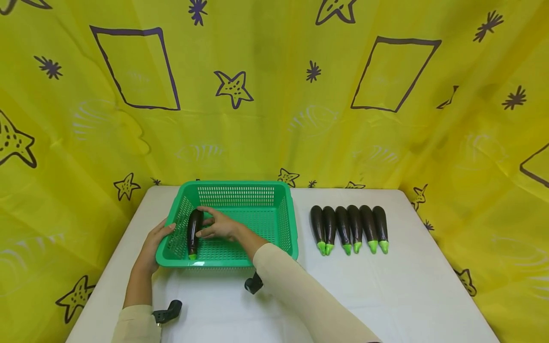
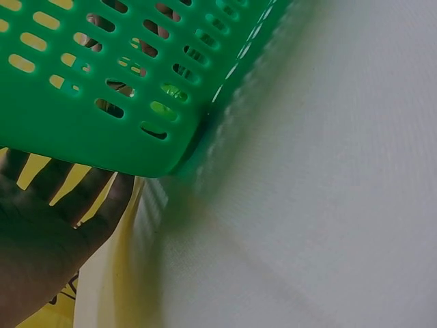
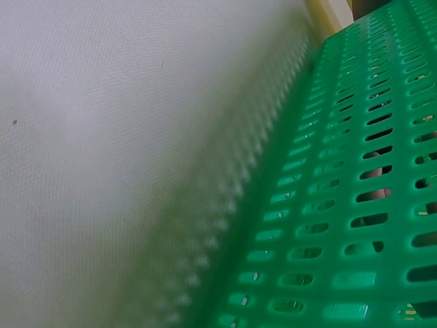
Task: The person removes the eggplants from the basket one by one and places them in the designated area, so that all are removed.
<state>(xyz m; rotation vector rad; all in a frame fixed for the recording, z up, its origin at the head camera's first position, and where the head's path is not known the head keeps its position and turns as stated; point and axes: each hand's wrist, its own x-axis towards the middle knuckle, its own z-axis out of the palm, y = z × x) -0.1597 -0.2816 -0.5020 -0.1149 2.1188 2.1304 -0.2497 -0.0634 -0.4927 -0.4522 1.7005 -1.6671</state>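
Note:
A green plastic basket [image 1: 227,263] with slotted walls stands at the left of the white table. Inside it, along the left side, lies a dark eggplant [image 1: 194,238], its green stem end toward the near wall. My right hand [image 1: 220,226] reaches into the basket from the right, with spread fingertips at the eggplant's upper end and thumb at its middle. At the left rim, my left hand [image 1: 153,242] holds the basket, fingertips over the edge. The left wrist view shows several fingers [image 2: 95,205] against the basket wall. The right wrist view shows mainly the slotted wall [image 3: 334,205].
Several more eggplants [image 1: 342,224] lie side by side on the table [image 1: 343,290], right of the basket, green ends toward me. A yellow patterned curtain [image 1: 274,138] hangs behind the table and along both sides. Dark wrist cameras [image 1: 254,284] sit beneath both forearms.

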